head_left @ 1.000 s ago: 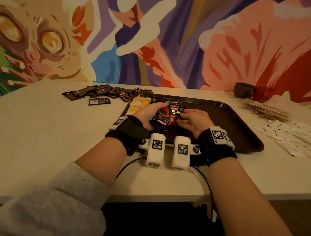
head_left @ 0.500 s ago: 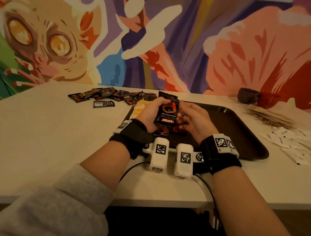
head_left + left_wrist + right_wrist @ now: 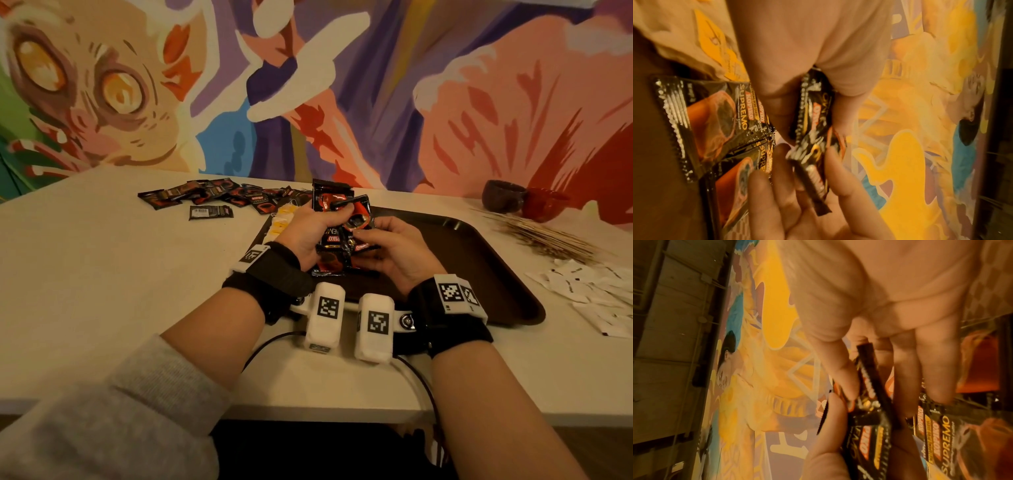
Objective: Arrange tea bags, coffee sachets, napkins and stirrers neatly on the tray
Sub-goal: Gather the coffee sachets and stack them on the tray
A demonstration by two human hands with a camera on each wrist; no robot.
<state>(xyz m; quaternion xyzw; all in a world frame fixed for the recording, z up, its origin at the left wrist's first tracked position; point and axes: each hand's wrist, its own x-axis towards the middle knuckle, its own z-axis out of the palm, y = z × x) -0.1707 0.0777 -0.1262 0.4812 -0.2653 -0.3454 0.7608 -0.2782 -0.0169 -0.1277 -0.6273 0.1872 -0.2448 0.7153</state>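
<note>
Raised since earlier, coffee sachets (image 3: 337,219) stand upright in both hands.

At frame centre, the left hand (image 3: 797,53) pinches a black coffee sachet (image 3: 813,113); more sachets (image 3: 711,116) lie at left.

Painted mural (image 3: 376,85) on wall, two cups (image 3: 524,202) (one red), pale table (image 3: 85,274)

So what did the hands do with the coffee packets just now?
Both hands lifted a bunch of coffee sachets up off the tray. The left hand and right hand grip them upright now. The loose sachets, stirrers and napkins on the table stayed put.
</note>
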